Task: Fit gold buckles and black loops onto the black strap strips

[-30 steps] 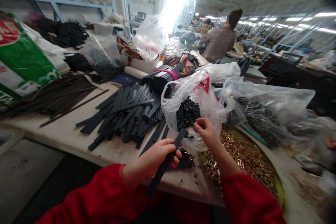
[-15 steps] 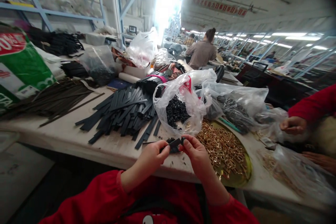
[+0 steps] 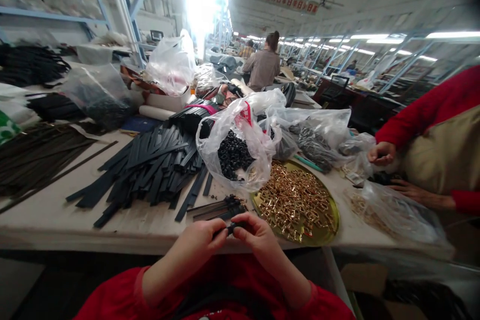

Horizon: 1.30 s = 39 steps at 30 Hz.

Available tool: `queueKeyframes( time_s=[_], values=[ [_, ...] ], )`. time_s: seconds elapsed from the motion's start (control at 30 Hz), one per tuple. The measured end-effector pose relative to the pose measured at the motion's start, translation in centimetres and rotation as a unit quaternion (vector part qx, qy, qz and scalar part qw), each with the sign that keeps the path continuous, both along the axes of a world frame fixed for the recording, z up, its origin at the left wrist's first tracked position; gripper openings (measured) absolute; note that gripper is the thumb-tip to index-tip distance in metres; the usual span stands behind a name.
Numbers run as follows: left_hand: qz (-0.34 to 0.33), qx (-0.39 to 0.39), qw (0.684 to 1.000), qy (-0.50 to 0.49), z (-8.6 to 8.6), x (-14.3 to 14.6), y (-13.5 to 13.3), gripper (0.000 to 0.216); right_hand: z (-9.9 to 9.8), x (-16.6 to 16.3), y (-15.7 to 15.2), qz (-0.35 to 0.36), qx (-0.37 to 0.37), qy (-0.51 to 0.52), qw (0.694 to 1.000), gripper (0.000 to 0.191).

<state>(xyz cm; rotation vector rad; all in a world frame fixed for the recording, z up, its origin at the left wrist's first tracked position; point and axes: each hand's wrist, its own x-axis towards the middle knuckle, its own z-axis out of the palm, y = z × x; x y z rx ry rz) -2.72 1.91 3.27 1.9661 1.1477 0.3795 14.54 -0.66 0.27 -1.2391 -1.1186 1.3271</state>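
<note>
Small dark piece (image 3: 230, 228) pinched between left hand (image 3: 198, 237) and right hand (image 3: 258, 232), at the near edge of the table (image 3: 138, 232)
The piece, black and largely hidden by the fingers, is held between thumb and fingertips on both sides; a pale band of tabletop lies along the edge at left; just beyond the hands, narrow dark strips (image 3: 208, 209); at right, a round tray (image 3: 327, 232) of gold-toned fittings (image 3: 296, 200); farther back, fanned black strips (image 3: 153, 165) and an open plastic bag (image 3: 205, 142) of black rings (image 3: 233, 152) bound the room ahead
</note>
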Motion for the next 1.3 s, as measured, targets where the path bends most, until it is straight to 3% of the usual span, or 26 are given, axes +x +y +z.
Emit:
queueKeyframes(
  time_s=[0.1,0.17,0.23,0.3,0.37,0.4,0.43,0.53,0.57,0.63,0.73,0.77,0.83,0.9,0.93,1.0,1.17,1.3],
  values=[
    [0.024,-0.068,0.997,-0.038,-0.9,0.7,0.3,0.026,-1.0,-0.7,0.2,-0.026,0.01,0.04,0.999,0.034],
    [0.044,-0.135,0.987,-0.075,-1.5,1.2,0.4,0.038,-1.7,-1.3,0.3,-0.046,0.017,0.07,0.996,0.041],
    [0.059,-0.15,0.979,-0.126,-1.9,1.6,0.7,0.047,-2.3,-1.4,0.5,-0.032,0.018,0.069,0.997,0.044],
    [0.069,-0.123,0.977,-0.159,-2.1,1.7,1.3,0.043,-2.6,-0.3,1.1,-0.004,0.022,0.01,1.0,0.043],
    [0.069,-0.115,0.98,-0.146,-2.2,1.8,2.0,0.034,-2.5,2.3,2.4,0.002,0.042,-0.137,0.99,0.031],
    [0.067,-0.117,0.982,-0.131,-2.2,1.8,2.4,0.031,-2.4,3.9,3.4,-0.018,0.063,-0.248,0.967,0.021],
    [0.065,-0.117,0.984,-0.117,-2.3,1.9,2.8,0.029,-2.3,5.7,4.4,-0.046,0.082,-0.383,0.919,0.017],
    [0.054,-0.1,0.989,-0.096,-2.8,2.4,3.5,0.027,-2.2,9.8,7.7,-0.07,0.069,-0.682,0.724,0.017],
    [0.044,-0.094,0.99,-0.092,-3.0,2.6,3.6,0.027,-2.3,10.6,8.5,-0.063,0.058,-0.725,0.683,0.017],
    [0.026,-0.083,0.993,-0.085,-3.2,3.0,3.6,0.026,-2.5,11.4,9.6,-0.05,0.049,-0.755,0.652,0.018],
    [0.021,-0.086,0.993,-0.077,-2.6,3.1,3.5,0.024,-2.4,11.5,9.5,-0.043,0.063,-0.75,0.657,0.016],
    [0.023,-0.089,0.993,-0.076,-2.1,3.1,3.5,0.023,-2.2,11.4,9.1,-0.038,0.075,-0.735,0.673,0.013],
    [0.024,-0.093,0.992,-0.086,-1.3,3.3,3.4,0.023,-1.6,10.8,7.9,-0.031,0.103,-0.641,0.76,0.01],
    [0.029,-0.085,0.99,-0.113,-0.8,3.7,3.4,0.023,-0.8,9.6,6.5,-0.031,0.103,-0.462,0.881,0.012],
    [0.034,-0.081,0.988,-0.129,-0.7,4.1,3.3,0.023,-0.3,8.8,5.8,-0.033,0.089,-0.363,0.927,0.015],
    [0.049,-0.075,0.982,-0.166,-0.8,4.8,3.2,0.024,0.6,6.8,4.6,-0.035,0.055,-0.211,0.975,0.022],
    [0.118,-0.054,0.959,-0.251,-1.7,5.8,2.1,0.025,1.2,1.5,2.6,-0.105,0.081,-0.03,0.991,0.028],
    [0.163,-0.035,0.947,-0.276,-2.0,4.8,1.1,0.026,0.5,-0.4,1.7,-0.095,0.095,-0.05,0.99,0.029]
  ],
)
